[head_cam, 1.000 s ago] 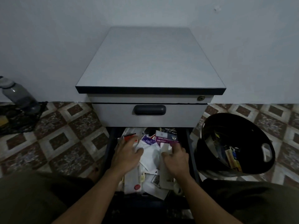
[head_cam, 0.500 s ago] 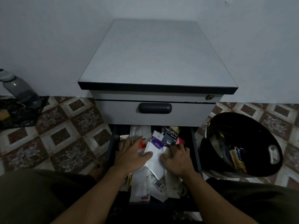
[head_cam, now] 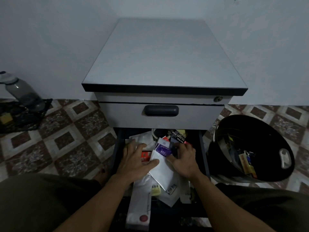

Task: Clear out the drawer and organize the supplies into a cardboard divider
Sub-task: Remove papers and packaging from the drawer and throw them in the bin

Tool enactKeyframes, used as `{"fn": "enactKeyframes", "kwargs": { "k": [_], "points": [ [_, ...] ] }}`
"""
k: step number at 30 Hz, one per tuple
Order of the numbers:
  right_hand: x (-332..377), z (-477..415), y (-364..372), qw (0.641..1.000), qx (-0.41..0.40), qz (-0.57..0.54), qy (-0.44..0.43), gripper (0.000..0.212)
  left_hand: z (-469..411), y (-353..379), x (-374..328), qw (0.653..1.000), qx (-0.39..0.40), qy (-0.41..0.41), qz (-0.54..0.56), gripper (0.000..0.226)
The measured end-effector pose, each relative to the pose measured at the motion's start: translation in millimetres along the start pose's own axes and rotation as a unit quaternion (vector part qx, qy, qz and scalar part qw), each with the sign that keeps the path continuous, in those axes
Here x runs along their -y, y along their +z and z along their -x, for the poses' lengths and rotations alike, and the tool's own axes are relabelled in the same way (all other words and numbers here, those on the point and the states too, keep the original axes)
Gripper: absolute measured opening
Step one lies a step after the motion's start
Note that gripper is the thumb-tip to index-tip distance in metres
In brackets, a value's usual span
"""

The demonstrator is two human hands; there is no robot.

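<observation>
Both forearms reach forward into an open drawer [head_cam: 117, 148] at the bottom of a grey cabinet [head_cam: 163, 61]. The left hand [head_cam: 135, 162] lies palm down with its fingers spread and straight across the pile, and its thumb presses the edge of a white packet [head_cam: 163, 173]. The right hand [head_cam: 184, 162] is also palm down, thumb on the same packet, with its fingers bent down into the pile by a dark item. Whether they grip that item cannot be told.

The white packet lies on a slant, its long side running from far left to near right. A purple packet [head_cam: 163, 150] sits just beyond it, between the hands, and a red packet [head_cam: 145, 156] shows under the left fingers. A black battery pack [head_cam: 178, 136] marked "ALKALINE" lies at the back. A long white box [head_cam: 140, 206] points lengthways toward the person, with a red dot at its near end.

A black bin [head_cam: 250, 131], tipped toward the person and holding scraps, stands on the tiled floor [head_cam: 70, 131] right of the drawer. A grey bottle [head_cam: 21, 92] stands far left.
</observation>
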State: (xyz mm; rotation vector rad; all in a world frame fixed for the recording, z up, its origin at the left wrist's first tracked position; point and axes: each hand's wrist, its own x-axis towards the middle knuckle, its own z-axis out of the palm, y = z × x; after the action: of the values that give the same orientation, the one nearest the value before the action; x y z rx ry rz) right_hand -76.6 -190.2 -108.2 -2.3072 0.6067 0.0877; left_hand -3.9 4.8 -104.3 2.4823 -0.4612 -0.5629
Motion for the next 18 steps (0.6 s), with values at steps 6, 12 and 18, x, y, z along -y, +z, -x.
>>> {"fn": "enactKeyframes", "kwargs": {
  "k": [6, 12, 18],
  "points": [
    [-0.8, 4.6, -1.5, 0.991, -0.08, -0.057, 0.089, 0.059, 6.9, 2.6, 9.5, 0.994, 0.033, -0.01, 0.103, 0.103],
    [-0.2, 12.4, 4.4, 0.992, -0.009, -0.024, 0.12, 0.052, 6.9, -1.3, 16.7, 0.994, 0.094, -0.018, 0.062, 0.11],
    [-4.8, 23.0, 5.7, 0.981, -0.124, -0.134, 0.068, 0.009, -0.4, 2.7, 25.4, 0.992, -0.022, 0.001, 0.121, 0.091]
  ]
}}
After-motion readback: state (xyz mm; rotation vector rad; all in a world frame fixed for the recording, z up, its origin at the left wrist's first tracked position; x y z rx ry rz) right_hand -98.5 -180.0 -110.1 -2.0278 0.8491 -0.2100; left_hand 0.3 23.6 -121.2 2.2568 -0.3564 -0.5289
